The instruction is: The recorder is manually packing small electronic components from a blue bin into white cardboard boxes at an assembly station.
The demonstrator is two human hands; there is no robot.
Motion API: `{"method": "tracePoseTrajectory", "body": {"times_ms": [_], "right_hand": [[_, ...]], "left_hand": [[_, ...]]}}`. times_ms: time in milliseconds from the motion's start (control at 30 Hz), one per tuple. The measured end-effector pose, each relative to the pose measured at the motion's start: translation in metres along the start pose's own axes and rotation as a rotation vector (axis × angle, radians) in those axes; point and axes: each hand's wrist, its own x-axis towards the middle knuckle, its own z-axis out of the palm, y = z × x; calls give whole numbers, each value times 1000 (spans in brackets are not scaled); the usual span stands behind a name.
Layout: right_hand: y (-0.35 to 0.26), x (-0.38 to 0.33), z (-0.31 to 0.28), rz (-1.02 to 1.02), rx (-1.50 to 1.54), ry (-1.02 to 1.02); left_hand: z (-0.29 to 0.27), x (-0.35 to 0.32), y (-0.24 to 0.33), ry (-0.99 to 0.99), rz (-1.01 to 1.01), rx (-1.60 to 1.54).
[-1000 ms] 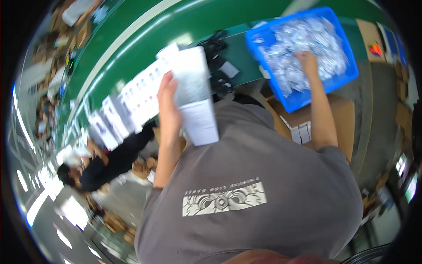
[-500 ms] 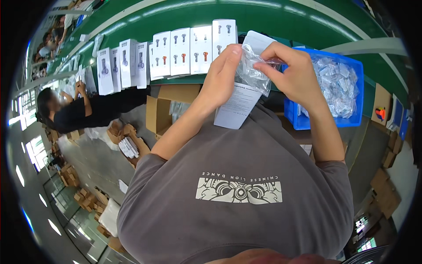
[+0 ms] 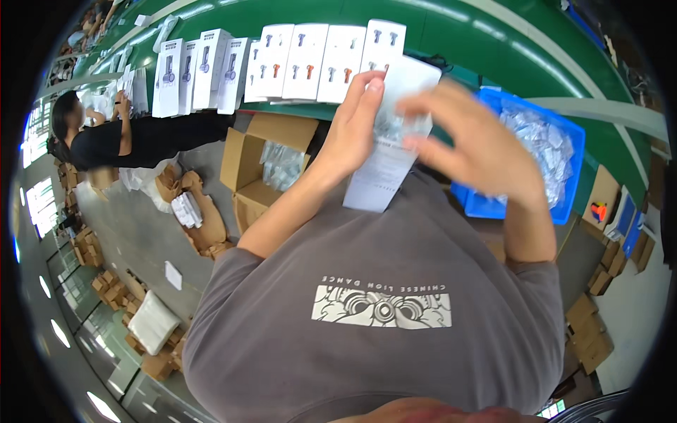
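My left hand [image 3: 352,130] is wrapped round a tall white carton [image 3: 377,183] with printed text on its side. The carton's top is open, and its white flap [image 3: 416,76] stands up at the far side. In the carton's mouth sits a clear plastic bag [image 3: 395,128], with contents I cannot make out. My right hand [image 3: 486,144], smeared by motion, is just right of that mouth with its thumb and fingers apart. Right of it stands a blue bin [image 3: 486,206] holding many small clear bags [image 3: 536,134].
White printed boxes [image 3: 305,62] stand in a row on the green table [image 3: 465,35]. A cardboard box [image 3: 243,158] with clear bags is on the left below the table. Further left, a person in black [image 3: 106,144] works at the same table. Cartons [image 3: 113,289] lie on the floor.
The plastic bag has gone from between my hands down into the carton's mouth. My right hand has let go of it and moved slightly right and down. The view has shifted a little.
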Motion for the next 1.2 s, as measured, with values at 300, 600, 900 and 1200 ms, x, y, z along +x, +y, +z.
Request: {"method": "tracePoseTrajectory", "body": {"times_ms": [300,600,900,1200], "right_hand": [[29,37,14,-55,8,-448],[53,21,52,84,550,735],[70,12,48,-22,266,578],[79,40,-5,179,215,598]], "left_hand": [[-3,0,-17,-70,73,-87],[-32,7,-17,-118,189,-122],[-36,33,8,-317,125,125],[-35,31,22,-414,177,372]]}}
